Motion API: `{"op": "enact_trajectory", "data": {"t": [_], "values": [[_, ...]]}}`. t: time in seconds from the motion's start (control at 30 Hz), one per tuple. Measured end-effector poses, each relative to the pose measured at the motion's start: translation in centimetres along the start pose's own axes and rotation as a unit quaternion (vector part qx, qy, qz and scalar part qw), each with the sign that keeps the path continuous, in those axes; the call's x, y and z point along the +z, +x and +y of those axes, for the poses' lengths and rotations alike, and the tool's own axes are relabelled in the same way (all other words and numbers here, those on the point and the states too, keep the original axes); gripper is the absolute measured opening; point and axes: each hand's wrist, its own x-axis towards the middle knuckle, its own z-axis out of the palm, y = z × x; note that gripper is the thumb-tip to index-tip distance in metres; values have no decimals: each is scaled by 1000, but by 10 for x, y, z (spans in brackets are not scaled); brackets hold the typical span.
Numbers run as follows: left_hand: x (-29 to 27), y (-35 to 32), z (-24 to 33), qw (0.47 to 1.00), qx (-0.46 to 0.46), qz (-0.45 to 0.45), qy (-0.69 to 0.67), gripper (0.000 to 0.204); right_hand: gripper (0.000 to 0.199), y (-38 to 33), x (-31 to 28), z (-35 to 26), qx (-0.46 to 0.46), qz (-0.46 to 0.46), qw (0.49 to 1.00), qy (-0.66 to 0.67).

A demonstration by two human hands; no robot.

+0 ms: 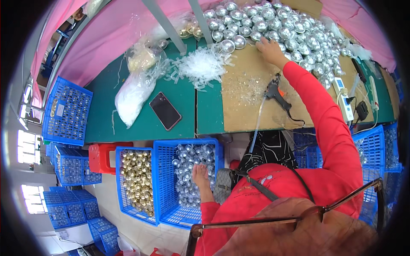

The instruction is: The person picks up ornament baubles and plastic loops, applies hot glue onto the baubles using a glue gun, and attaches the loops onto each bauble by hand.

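Note:
My right hand [272, 52] reaches to the near edge of a large heap of silver ball ornaments [290, 32] on the table. Its fingers are apart and stretched onto the balls; none is plainly lifted. My left hand [200, 174] hangs low above a blue crate [188, 216] holding silver balls [190, 155] with clear strips. Its fingers are spread, with nothing seen in them. A black glue gun [276, 94] with an orange trigger and a clear glue stick lies on the cardboard [239, 115], below my right forearm.
White translucent strips [200, 66] lie heaped beside a plastic bag [136, 94]. A phone [165, 111] rests on the green table [100, 123]. A power strip [344, 100] stands at right. Gold balls [136, 181] fill another crate; a red stool [100, 158] and stacked blue crates [66, 111] are at left.

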Motion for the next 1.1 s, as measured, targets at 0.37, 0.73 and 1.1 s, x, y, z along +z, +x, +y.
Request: {"op": "enact_trajectory", "data": {"t": [0.37,0.73,1.1], "values": [[61,-44,42,987,21,-136,89,41,37,26,14,-15,104,-6,993,56],[138,-102,83,957,147,-187,163,39,59,-6,-5,2,128,224,861,438],[216,-124,107,878,310,-352,97,36,55,-101,-155,-44,232,-44,405,883]]}}
